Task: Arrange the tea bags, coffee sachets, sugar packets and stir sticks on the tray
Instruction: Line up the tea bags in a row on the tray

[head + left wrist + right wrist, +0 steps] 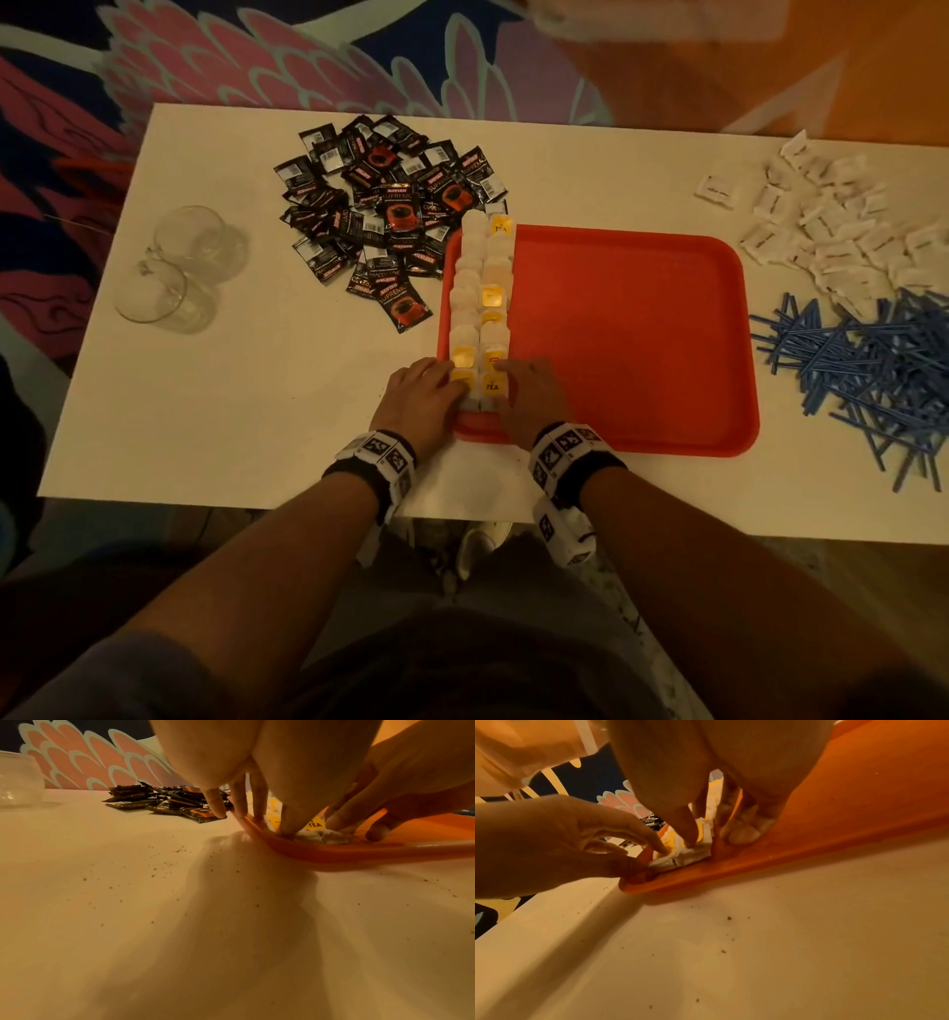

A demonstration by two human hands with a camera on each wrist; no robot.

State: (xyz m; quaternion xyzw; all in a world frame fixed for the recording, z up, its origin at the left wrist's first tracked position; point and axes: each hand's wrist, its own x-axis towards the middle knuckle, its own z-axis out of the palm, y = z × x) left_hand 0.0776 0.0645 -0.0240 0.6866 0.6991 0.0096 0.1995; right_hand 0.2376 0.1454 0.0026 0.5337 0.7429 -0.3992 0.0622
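Both hands flank the near end of two tea bag rows (480,308) along the red tray's (631,334) left edge: left hand (421,398) and right hand (529,398) cover the nearest bags. Left wrist view: straight left fingers (290,817) press crinkled paper bags. Right wrist view: right fingers (687,829) likewise, nothing pinched; rows behind hidden.

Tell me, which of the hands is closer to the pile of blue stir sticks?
Right. The right hand rests on the tea bags inside the red tray, on the stir sticks' side; the left hand sits farther away at the tray's left edge.
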